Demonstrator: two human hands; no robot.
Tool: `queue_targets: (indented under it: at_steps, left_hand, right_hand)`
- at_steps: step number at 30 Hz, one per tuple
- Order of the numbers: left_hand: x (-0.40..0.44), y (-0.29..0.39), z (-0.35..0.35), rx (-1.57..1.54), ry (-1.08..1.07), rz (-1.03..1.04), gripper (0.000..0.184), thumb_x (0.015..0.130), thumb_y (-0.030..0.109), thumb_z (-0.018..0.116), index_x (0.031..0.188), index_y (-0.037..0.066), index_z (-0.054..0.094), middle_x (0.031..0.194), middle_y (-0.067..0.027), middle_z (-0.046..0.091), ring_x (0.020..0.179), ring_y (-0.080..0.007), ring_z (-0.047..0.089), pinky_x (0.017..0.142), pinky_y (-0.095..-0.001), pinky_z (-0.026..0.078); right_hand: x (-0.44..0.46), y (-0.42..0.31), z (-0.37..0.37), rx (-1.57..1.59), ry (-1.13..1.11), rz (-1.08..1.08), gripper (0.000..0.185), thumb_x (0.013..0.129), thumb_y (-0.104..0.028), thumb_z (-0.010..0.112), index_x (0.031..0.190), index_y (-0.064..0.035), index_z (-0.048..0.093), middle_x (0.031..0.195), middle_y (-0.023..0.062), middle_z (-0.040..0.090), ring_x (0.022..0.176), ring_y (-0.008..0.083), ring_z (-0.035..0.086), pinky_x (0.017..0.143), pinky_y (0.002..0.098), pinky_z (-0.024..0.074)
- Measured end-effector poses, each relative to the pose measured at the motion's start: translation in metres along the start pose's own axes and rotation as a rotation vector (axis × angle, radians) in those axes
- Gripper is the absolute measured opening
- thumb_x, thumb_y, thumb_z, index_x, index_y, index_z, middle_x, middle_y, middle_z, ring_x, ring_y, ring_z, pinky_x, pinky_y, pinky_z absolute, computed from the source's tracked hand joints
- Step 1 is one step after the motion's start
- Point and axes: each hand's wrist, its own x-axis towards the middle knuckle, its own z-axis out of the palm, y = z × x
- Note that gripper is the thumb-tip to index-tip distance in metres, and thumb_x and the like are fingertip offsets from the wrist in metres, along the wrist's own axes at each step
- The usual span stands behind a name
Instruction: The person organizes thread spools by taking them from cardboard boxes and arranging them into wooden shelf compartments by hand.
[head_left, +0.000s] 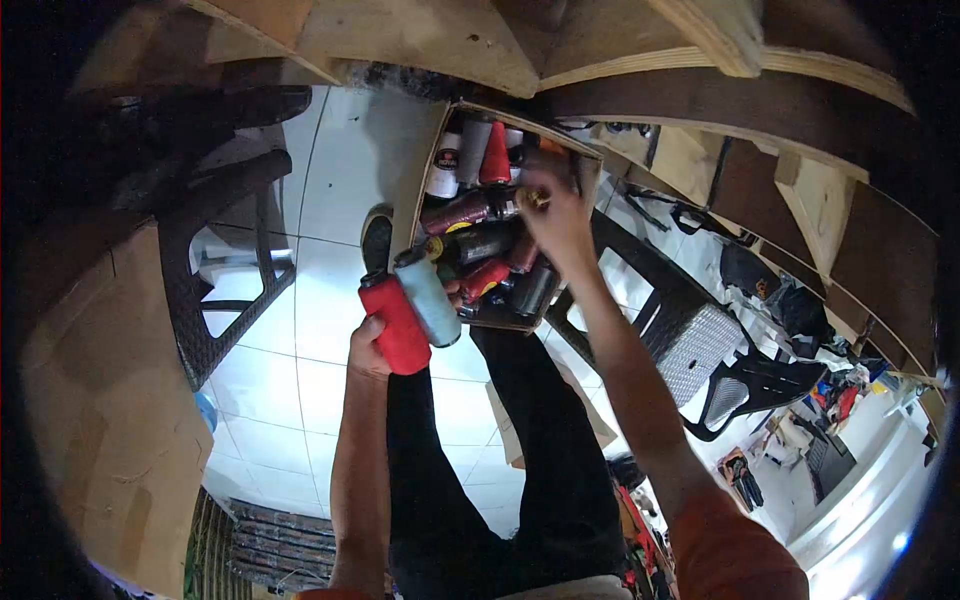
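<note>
My left hand (372, 350) is closed around two thread spools side by side, a red thread spool (395, 322) and a light blue thread spool (428, 298), held just outside the near left corner of an open cardboard box (592, 185). Inside that box, my right hand (558, 215) is at the right part, by the gold-coloured end of a dark thread spool (503, 203). Its fingers are curled but blurred, so whether they grip it cannot be made out. Around it lie a red cone of thread (495, 155), a white spool (443, 168) and a maroon spool (455, 214).
A black chair (225, 310) stands at the left, near a large cardboard sheet (110, 400). Wooden shelving (690, 90) overhangs the far side. More black chair parts (700, 345) are on the right. White floor tiles (325, 250) show between them.
</note>
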Motion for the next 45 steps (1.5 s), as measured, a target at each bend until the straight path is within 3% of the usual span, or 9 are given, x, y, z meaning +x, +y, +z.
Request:
queue_targets:
  at_steps: [2, 5, 8, 15, 18, 20, 31, 38, 45]
  left_hand:
    - [0.0, 0.004, 0.0, 0.0, -0.024, -0.013, 0.106, 0.066, 0.047, 0.076, 0.143, -0.002, 0.022, 0.132, -0.0279, 0.046, 0.122, -0.0405, 0.047, 0.102, -0.0516, 0.039]
    - [-0.005, 0.007, -0.007, -0.002, -0.039, -0.015, 0.112, 0.065, 0.051, 0.077, 0.145, -0.001, 0.017, 0.131, -0.0286, 0.045, 0.123, -0.0423, 0.046, 0.101, -0.0584, 0.038]
    - [-0.007, 0.011, -0.007, 0.024, -0.027, 0.007, 0.109, 0.067, 0.051, 0.075, 0.144, -0.001, 0.019, 0.133, -0.028, 0.044, 0.124, -0.0414, 0.045, 0.102, -0.0564, 0.038]
    - [-0.004, 0.029, -0.008, 0.115, -0.008, 0.076, 0.101, 0.071, 0.05, 0.072, 0.143, -0.001, 0.023, 0.136, -0.0266, 0.042, 0.127, -0.0395, 0.043, 0.104, -0.0517, 0.037]
    - [0.007, 0.032, -0.009, 0.169, 0.009, 0.114, 0.097, 0.073, 0.05, 0.07, 0.142, -0.002, 0.025, 0.138, -0.026, 0.041, 0.128, -0.0386, 0.043, 0.105, -0.0497, 0.037]
    - [0.011, 0.033, 0.0, 0.182, 0.034, 0.116, 0.095, 0.074, 0.049, 0.071, 0.141, -0.001, 0.027, 0.138, -0.0246, 0.042, 0.128, -0.0371, 0.043, 0.105, -0.0479, 0.037]
    - [-0.003, 0.018, 0.001, 0.003, 0.053, 0.204, 0.088, 0.064, 0.022, 0.079, 0.137, 0.0, 0.036, 0.132, -0.015, 0.05, 0.117, -0.0293, 0.054, 0.099, -0.0428, 0.045]
    - [0.003, 0.04, 0.019, -0.126, -0.232, 0.201, 0.112, 0.054, 0.031, 0.085, 0.143, 0.002, 0.023, 0.131, -0.0219, 0.048, 0.123, -0.0375, 0.048, 0.103, -0.0515, 0.04]
    - [-0.009, 0.05, 0.014, -0.099, -0.176, 0.217, 0.119, 0.056, 0.057, 0.082, 0.145, 0.007, 0.02, 0.131, -0.0221, 0.047, 0.125, -0.0366, 0.046, 0.105, -0.0567, 0.036]
  right_hand:
    - [0.058, 0.055, 0.022, -0.253, 0.207, -0.312, 0.044, 0.08, -0.017, 0.065, 0.122, -0.0122, 0.054, 0.123, 0.018, 0.056, 0.112, 0.0357, 0.056, 0.095, 0.0428, 0.0451]
    - [0.094, 0.087, 0.049, -0.679, -0.006, -0.195, 0.055, 0.077, -0.011, 0.063, 0.13, -0.0127, 0.049, 0.135, 0.0166, 0.047, 0.125, 0.0349, 0.045, 0.104, 0.0459, 0.0362]
    - [0.109, 0.081, 0.05, -0.571, -0.216, 0.004, 0.059, 0.076, -0.009, 0.061, 0.133, -0.0102, 0.046, 0.137, 0.0156, 0.045, 0.128, 0.0338, 0.042, 0.107, 0.049, 0.0318]
    - [0.046, 0.029, 0.002, -0.355, 0.156, -0.276, 0.055, 0.073, -0.023, 0.073, 0.12, -0.0023, 0.052, 0.114, 0.0208, 0.06, 0.103, 0.0326, 0.061, 0.086, 0.043, 0.0492]
    - [-0.001, -0.041, -0.036, 0.253, -0.322, 0.112, 0.06, 0.073, -0.038, 0.075, 0.115, -0.0007, 0.054, 0.104, 0.0181, 0.065, 0.089, 0.028, 0.067, 0.081, 0.0391, 0.0537]
    - [-0.023, -0.049, -0.036, 0.329, -0.337, -0.08, 0.055, 0.076, -0.039, 0.074, 0.111, -0.0016, 0.054, 0.091, 0.0147, 0.068, 0.072, 0.0247, 0.069, 0.068, 0.0334, 0.0572]
    - [-0.085, -0.167, -0.025, 0.245, -0.221, -0.425, 0.076, 0.072, -0.037, 0.078, 0.125, 0.0049, 0.043, 0.11, 0.026, 0.053, 0.101, 0.0397, 0.058, 0.087, 0.0439, 0.0487]
    - [-0.039, -0.13, -0.021, 0.313, -0.064, 0.058, 0.038, 0.087, -0.033, 0.065, 0.11, -0.0033, 0.061, 0.088, 0.0096, 0.069, 0.077, 0.0165, 0.066, 0.069, 0.03, 0.0521]
    - [0.094, -0.024, 0.085, -0.144, 0.048, 0.351, 0.059, 0.076, -0.054, 0.062, 0.099, 0.0002, 0.062, 0.094, 0.0231, 0.067, 0.095, 0.0383, 0.064, 0.082, 0.0441, 0.0506]
